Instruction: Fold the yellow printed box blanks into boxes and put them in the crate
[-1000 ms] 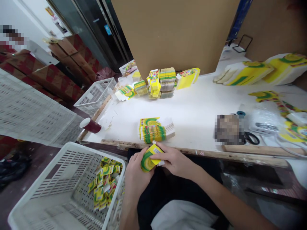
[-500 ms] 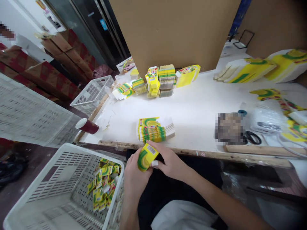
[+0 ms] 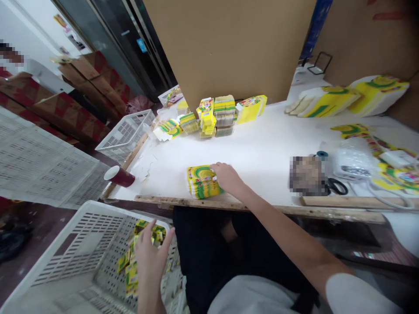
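Over the white crate (image 3: 81,213), left hand (image 3: 152,246) open, fingers spread; right hand (image 3: 227,176) touches yellow-green cartons (image 3: 201,181), grip unclear.

Likely a packing workshop: cardboard boxes (image 3: 70,113), plastic crates (image 3: 126,131), stacked cartons (image 3: 224,107) on a worktable (image 3: 262,144).

A maroon cup (image 3: 119,176) lies tipped; black-handled scissors (image 3: 338,186) rest farther right.

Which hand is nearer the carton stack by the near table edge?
Right: the right hand is at the carton stack's right end. The left hand is over the white crate.
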